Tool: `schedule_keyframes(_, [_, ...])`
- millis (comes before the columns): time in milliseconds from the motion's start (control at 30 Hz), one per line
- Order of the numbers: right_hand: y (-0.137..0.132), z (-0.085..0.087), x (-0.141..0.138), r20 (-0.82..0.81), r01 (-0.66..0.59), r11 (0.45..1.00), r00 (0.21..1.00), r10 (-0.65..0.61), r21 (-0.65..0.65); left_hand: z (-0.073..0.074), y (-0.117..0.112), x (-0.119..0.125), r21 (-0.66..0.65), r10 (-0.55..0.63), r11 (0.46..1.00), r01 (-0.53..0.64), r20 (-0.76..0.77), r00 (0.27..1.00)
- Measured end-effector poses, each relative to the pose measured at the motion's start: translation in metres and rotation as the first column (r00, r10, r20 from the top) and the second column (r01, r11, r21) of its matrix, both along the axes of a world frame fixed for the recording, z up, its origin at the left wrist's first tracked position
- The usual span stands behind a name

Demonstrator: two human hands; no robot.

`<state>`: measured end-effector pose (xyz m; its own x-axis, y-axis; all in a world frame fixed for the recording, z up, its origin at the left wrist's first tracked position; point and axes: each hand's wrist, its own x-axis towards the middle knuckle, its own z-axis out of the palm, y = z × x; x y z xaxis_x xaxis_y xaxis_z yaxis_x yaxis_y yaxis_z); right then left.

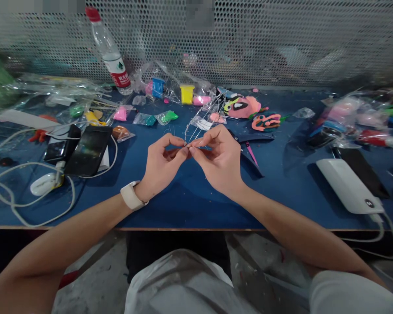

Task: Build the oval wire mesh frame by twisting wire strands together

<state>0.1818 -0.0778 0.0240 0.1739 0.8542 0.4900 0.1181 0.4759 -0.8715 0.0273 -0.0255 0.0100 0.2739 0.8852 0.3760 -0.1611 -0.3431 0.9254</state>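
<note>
My left hand (162, 163) and my right hand (218, 159) meet over the middle of the blue table (190, 205), fingertips pinched together on a small clear plastic bag (199, 124) that rises from between them. What the bag holds is too small to make out. A white watch (131, 196) sits on my left wrist. Just beyond the hands lie small bags of coloured clay: pink (120, 113), teal (146, 118) and green (167, 116). Two colourful clay faces (245, 107) (266, 122) lie at the back right.
A water bottle (109, 52) stands at the back left by a perforated metal screen. Phones (88, 150) and white cables (26, 192) lie at the left. A white power bank (349, 185) and a black phone (362, 170) lie at the right. Plastic bags clutter both back corners.
</note>
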Motion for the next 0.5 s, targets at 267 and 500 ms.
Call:
schedule_keyframes(267, [-0.0028, -0.0036, -0.0069, 0.104, 0.043, 0.998, 0.993, -0.046, 0.038, 0.0024, 0.0022, 0.0003, 0.073, 0.089, 0.994, -0.083, -0.081, 0.993])
schedule_keyframes(500, [-0.0031, -0.003, -0.009, 0.127, 0.054, 0.999, 0.99, -0.054, 0.006, 0.005, 0.0014, -0.0015, 0.007, 0.089, 0.996, -0.089, -0.118, 0.989])
